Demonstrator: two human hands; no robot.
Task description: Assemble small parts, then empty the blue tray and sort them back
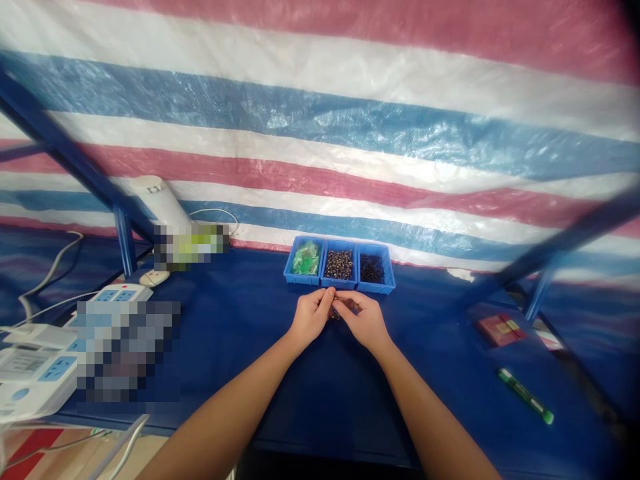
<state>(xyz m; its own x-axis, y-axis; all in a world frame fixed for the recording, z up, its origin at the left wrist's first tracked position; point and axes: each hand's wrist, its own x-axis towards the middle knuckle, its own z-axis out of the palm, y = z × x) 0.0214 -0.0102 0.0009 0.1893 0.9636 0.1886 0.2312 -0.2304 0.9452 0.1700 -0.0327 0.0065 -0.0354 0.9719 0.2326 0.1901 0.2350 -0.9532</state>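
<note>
grips [311,315] [364,319] pinch part [335,313] before three bins [340,285]

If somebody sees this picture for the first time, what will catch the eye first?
The striped red, white and blue tarp fills the whole background. At the centre of the blue table, the left hand and the right hand meet, fingertips pinched on a small dark piece. Just behind them stand three blue bins of small parts in a row.

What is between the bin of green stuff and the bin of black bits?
Another blue bin, holding small brownish bits, sits between the green-stuff bin and the black-bits bin in the head view.
</note>
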